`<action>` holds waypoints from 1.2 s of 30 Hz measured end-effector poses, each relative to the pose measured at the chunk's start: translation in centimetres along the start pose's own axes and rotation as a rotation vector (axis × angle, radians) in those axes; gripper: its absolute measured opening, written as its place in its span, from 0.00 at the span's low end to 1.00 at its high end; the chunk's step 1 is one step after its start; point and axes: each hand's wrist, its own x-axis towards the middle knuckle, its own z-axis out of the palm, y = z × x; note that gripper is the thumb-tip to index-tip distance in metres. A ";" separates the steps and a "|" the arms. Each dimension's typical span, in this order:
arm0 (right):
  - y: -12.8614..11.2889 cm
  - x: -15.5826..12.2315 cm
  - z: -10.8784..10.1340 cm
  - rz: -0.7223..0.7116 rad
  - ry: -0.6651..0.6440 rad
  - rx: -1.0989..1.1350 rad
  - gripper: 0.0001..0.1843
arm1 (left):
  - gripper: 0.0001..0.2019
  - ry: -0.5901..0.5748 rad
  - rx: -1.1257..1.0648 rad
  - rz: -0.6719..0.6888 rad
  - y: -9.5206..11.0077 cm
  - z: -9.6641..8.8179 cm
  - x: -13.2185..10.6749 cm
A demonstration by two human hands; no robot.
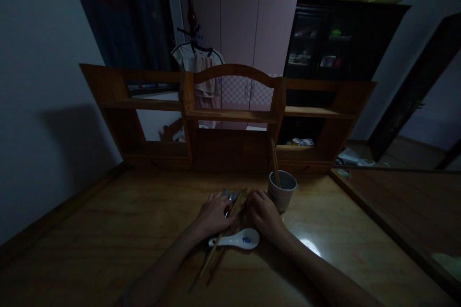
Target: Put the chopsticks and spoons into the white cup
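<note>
My left hand (215,215) rests low over the table, its thumb apart from its bent fingers and touching a loose bundle of wooden chopsticks (217,249). The chopsticks lie slantwise between my hands, some crossing the handle of a white ceramic soup spoon (245,239) with a blue pattern. Metal spoons (232,195) show just beyond my left fingers. My right hand (262,208) is curled closed at the far ends of the chopsticks; its fingertips are partly hidden. Close beside it stands a grey cup (283,193) with chopsticks (275,165) leaning in it.
A wooden shelf unit (230,115) runs along the table's back edge. A raised wooden rim (382,220) borders the tabletop (122,249) on the right. A wall (54,129) stands to the left. The room is dim, with a pink wardrobe (237,24) behind.
</note>
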 end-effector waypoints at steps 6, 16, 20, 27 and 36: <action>-0.2 0.0 -0.2 -0.014 0.009 0.027 0.12 | 0.09 0.084 -0.378 -0.106 -0.2 -0.6 0.8; -0.7 0.1 -0.8 -0.010 0.014 0.010 0.12 | 0.15 0.250 -1.202 -0.591 -2.4 -1.8 1.7; -0.7 0.0 -0.8 -0.011 0.013 0.023 0.13 | 0.17 0.312 -1.284 -0.600 -3.5 -1.8 1.7; -1.1 0.0 -1.0 -0.016 0.053 0.052 0.12 | 0.21 0.533 -1.356 -0.397 -2.6 -2.7 2.2; -2.3 -0.2 -1.2 -0.072 0.046 0.093 0.13 | 0.12 0.406 -0.847 -0.139 3.3 -3.4 0.5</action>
